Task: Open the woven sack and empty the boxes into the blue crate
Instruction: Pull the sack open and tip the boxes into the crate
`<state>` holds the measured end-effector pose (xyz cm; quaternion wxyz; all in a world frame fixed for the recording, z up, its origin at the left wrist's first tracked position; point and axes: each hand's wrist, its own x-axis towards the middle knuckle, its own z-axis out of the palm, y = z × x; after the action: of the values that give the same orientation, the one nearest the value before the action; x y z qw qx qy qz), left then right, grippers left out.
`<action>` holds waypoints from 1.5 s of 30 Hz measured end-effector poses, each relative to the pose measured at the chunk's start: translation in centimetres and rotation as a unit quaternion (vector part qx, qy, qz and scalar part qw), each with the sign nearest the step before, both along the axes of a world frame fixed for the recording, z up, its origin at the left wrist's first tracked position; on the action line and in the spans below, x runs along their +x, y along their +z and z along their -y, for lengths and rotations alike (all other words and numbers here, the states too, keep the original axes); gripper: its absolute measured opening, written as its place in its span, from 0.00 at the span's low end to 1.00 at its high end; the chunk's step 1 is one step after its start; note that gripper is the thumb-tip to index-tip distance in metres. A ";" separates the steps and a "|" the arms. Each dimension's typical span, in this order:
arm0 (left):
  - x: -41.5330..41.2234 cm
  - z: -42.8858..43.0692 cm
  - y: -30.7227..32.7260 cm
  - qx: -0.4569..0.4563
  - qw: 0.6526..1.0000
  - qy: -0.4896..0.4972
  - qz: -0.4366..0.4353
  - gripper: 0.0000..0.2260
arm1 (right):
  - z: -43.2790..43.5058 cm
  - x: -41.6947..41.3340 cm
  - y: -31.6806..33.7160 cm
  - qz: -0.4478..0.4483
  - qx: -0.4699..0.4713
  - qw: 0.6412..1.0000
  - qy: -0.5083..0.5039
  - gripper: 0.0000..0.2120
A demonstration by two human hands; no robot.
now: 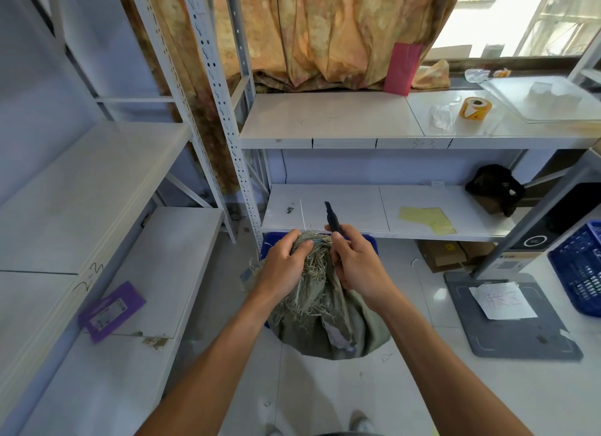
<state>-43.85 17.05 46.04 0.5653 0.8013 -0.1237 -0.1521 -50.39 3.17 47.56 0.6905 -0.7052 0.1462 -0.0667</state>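
Observation:
A grey-green woven sack (328, 321) stands on the floor in front of me, its frayed mouth bunched and tied at the top. My left hand (283, 266) grips the bunched neck from the left. My right hand (354, 266) is closed around a dark knife (332, 219) whose blade points up and away, right beside the tied neck. Behind the sack, mostly hidden by it, a blue crate (270, 243) shows its rim under the low shelf. No boxes are visible; the sack is closed.
White metal shelving surrounds me: a low shelf (357, 207) just behind the sack, another rack (97, 207) to the left with a purple card (110, 310). A second blue basket (579, 269) sits at right, near a grey floor mat (507, 315) and cardboard boxes (445, 253).

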 end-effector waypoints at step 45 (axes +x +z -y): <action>2.7 -3.9 -1.3 0.346 0.907 -0.210 0.118 0.08 | 3.1 3.5 -6.3 -0.128 -0.351 0.927 -0.013 0.08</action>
<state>-41.18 20.99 44.73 0.1891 0.9141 -0.2944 -0.2051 -46.93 0.05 41.22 0.3733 -0.9031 0.2099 -0.0323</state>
